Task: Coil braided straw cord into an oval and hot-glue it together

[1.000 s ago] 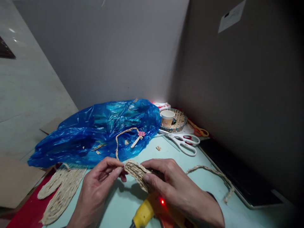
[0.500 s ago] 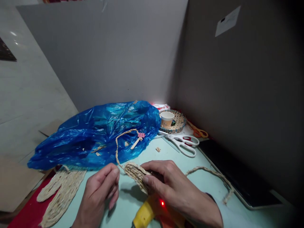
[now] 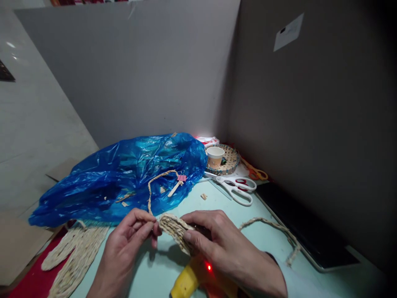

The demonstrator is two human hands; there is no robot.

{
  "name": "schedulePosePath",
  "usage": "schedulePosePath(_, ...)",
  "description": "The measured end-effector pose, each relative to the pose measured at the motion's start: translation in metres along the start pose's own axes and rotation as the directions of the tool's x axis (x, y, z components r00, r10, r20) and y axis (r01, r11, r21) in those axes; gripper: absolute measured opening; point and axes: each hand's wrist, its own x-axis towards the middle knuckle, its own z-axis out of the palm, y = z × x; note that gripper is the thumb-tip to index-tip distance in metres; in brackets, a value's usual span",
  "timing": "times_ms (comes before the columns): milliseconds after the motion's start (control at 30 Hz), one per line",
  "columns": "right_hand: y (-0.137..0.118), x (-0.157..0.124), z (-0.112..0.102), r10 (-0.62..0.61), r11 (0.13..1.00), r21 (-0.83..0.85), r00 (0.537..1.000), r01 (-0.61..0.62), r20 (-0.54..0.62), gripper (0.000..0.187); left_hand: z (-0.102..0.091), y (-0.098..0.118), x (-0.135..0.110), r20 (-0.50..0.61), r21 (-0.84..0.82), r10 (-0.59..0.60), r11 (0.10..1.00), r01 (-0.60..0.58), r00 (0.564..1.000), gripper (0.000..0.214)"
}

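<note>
My right hand (image 3: 221, 244) is closed on the edge of a small oval piece of coiled straw braid (image 3: 173, 227), thumb on top. At the piece's left end, my left hand (image 3: 132, 240) is pinched, with its fingertips at the braided straw cord (image 3: 149, 194). This cord runs up from the piece onto a blue plastic bag (image 3: 124, 178), where a pink binder clip (image 3: 181, 178) grips its end. Below my right hand lies a yellow and orange glue gun (image 3: 186, 283) with a red light lit, partly covered by the hand.
A larger coiled straw piece (image 3: 77, 252) lies at the left on red material. White-handled scissors (image 3: 240, 190), orange-handled scissors (image 3: 257, 171) and a woven tray (image 3: 231, 159) with a paper cup (image 3: 215, 157) stand behind. A dark tablet-like panel (image 3: 304, 225) lies right, beside another cord (image 3: 273, 225).
My left hand has moved in to the right, its fingertips now meeting the cord at the coiled piece's end. My right hand keeps its hold; the whole view has shifted slightly.
</note>
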Motion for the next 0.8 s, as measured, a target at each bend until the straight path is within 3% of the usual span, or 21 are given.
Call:
schedulePosePath(167, 0.0003, -0.0004, -0.0007, 0.0, 1.0, 0.012, 1.0, 0.0, 0.001, 0.021, -0.0002, 0.0025, -0.0023, -0.035, -0.028, -0.024, 0.999, 0.023, 0.999, 0.017)
schedulePosePath(300, 0.0001, 0.0017, 0.0005, -0.001, 1.0, 0.002, 1.0, 0.001, -0.002, 0.021, 0.0041, 0.0035, -0.0038, -0.073, -0.181, -0.101, 0.98, 0.087, 0.992, 0.026)
schedulePosePath(467, -0.0024, 0.0012, 0.0007, 0.005, 1.0, -0.006, 1.0, -0.005, -0.006, 0.02, 0.0064, 0.0022, -0.0062, -0.13, -0.22, -0.149, 0.968, 0.118, 0.98, 0.039)
schedulePosePath(633, -0.0044, -0.0006, -0.0002, -0.01, 1.0, -0.006, 1.0, 0.01, 0.002, 0.02, 0.0072, 0.0029, -0.0056, -0.177, -0.187, -0.107, 0.98, 0.073, 0.978, 0.052)
schedulePosePath(800, -0.0047, -0.0015, -0.0011, -0.003, 1.0, 0.002, 1.0, 0.003, 0.009, 0.021, 0.0049, 0.0046, -0.0011, -0.103, -0.128, -0.039, 0.991, 0.026, 0.994, 0.037)
